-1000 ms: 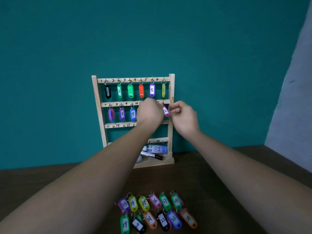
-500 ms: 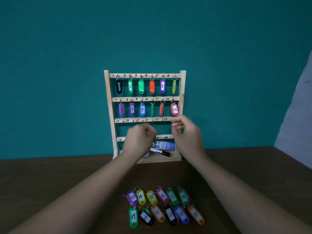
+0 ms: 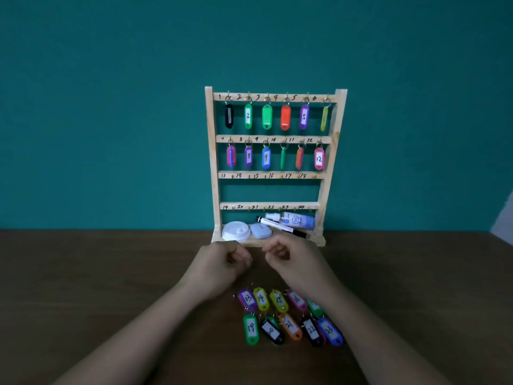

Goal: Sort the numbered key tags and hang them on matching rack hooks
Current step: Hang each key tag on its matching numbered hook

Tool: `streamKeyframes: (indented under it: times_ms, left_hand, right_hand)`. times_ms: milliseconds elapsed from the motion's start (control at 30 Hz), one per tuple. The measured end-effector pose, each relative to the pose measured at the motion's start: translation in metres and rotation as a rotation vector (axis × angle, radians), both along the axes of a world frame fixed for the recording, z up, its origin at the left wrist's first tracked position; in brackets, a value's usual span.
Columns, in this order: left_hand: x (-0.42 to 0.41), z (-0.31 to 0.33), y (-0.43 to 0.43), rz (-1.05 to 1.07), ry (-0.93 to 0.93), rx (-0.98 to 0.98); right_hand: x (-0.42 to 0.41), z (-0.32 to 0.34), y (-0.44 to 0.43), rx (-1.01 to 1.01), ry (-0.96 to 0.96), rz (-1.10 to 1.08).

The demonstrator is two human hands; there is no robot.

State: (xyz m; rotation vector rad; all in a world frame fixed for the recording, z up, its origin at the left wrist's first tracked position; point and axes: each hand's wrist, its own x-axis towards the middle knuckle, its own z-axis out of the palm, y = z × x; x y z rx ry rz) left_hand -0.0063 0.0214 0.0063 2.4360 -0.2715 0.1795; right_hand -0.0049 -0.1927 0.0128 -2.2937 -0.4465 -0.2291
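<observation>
Above the tabletop (image 3: 111,273), between the rack (image 3: 211,162) at its far edge and the loose key tags (image 3: 261,298), your left hand (image 3: 219,265) and right hand (image 3: 294,262) hover close together, fingers loosely curled, gripping nothing. Twelve hung tags (image 3: 319,159) fill the rack's top two rows.

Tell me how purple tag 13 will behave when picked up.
The purple tag 13 is small, thin plastic, so probably light and stiff. Held by one end it would likely dangle and twist, as the green tag on hook 10 hangs edge-on. Lying flat, it should slide, not roll.
</observation>
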Motion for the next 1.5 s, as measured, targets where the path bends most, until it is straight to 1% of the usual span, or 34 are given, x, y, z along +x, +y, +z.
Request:
streamKeyframes:
  times_ms: [200,300,467,767,900,1033,1167,1267,1400,1500]
  left_hand:
    - [-0.008,-0.013,0.012,-0.067,0.177,0.115]
    - [-0.011,-0.019,0.015,-0.070,0.151,0.167]
    - [-0.012,-0.024,0.015,-0.097,0.127,0.210]
    - [-0.009,-0.023,0.016,-0.024,0.209,0.119]
    - [-0.008,-0.024,0.017,0.022,0.214,0.074]
    - [-0.008,-0.023,0.016,0.064,0.192,0.083]
    - [-0.009,-0.017,0.023,0.042,0.209,0.028]
    - [-0.012,-0.013,0.029,0.045,0.189,-0.077]
    - [-0.016,-0.010,0.027,0.037,0.087,-0.291]
    - [-0.019,-0.008,0.022,0.013,0.063,-0.377]
  right_hand:
    - [-0.013,-0.013,0.008,-0.164,0.018,0.073]
    - [-0.015,-0.017,0.013,-0.219,0.017,0.089]
    - [-0.013,-0.021,0.017,-0.222,-0.001,0.077]
    - [-0.012,-0.026,0.021,-0.244,0.006,0.109]
    - [-0.012,-0.029,0.026,-0.306,-0.018,0.098]
    - [-0.014,-0.028,0.033,-0.358,-0.018,0.084]
    - [-0.012,-0.028,0.033,-0.397,-0.008,0.076]
    - [-0.011,-0.028,0.032,-0.347,0.013,0.088]
    - [-0.011,-0.024,0.035,-0.082,0.141,0.148]
    - [-0.010,-0.026,0.036,-0.043,0.155,0.144]
